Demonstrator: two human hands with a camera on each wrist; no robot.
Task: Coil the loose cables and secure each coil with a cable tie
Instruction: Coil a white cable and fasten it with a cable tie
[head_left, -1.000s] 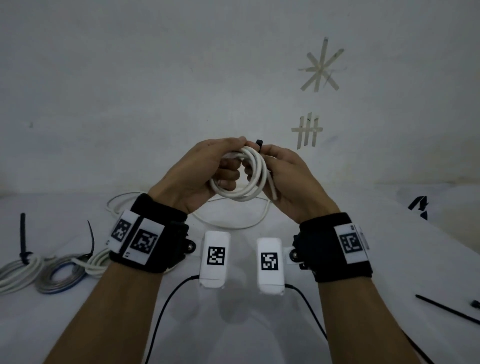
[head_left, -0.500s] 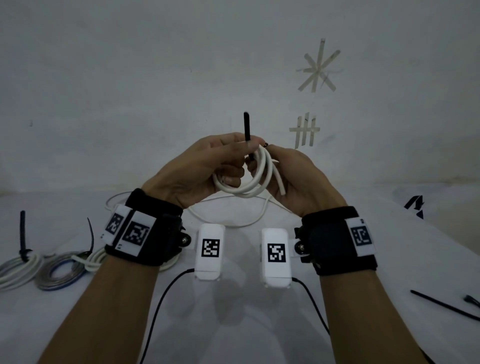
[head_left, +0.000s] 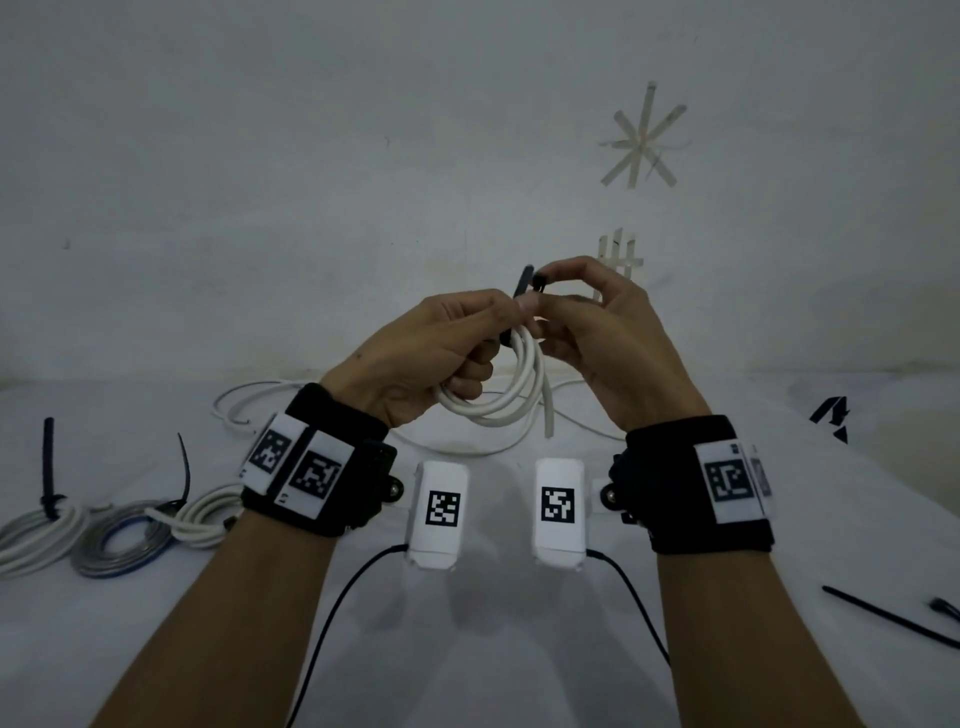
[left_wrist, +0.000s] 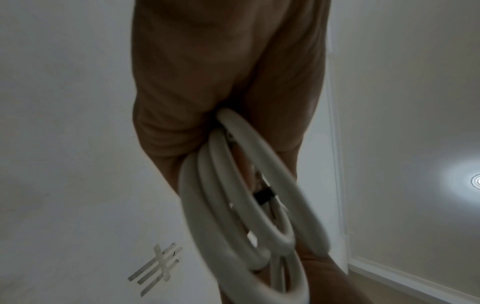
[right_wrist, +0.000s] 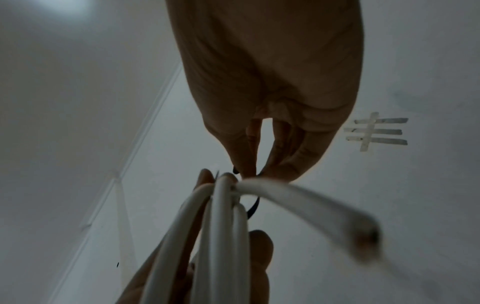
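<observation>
A white cable coil hangs in front of me above the table, with its cut end pointing down. My left hand grips the top of the coil, fingers curled through its loops. A black cable tie runs around the top of the coil. My right hand pinches the tie's head between thumb and forefinger, just above the left hand's fingertips. In the right wrist view the coil fills the lower middle and a loop of the tie shows behind it.
Three tied coils lie at the table's left: a white one, a grey-blue one and a white one. A loose white cable lies behind my hands. Spare black ties lie at the right edge.
The right hand has risen off the coil and now pinches the tie's head. The tie's long upright tail of half a second ago is now a short stub above the left fingertips.
</observation>
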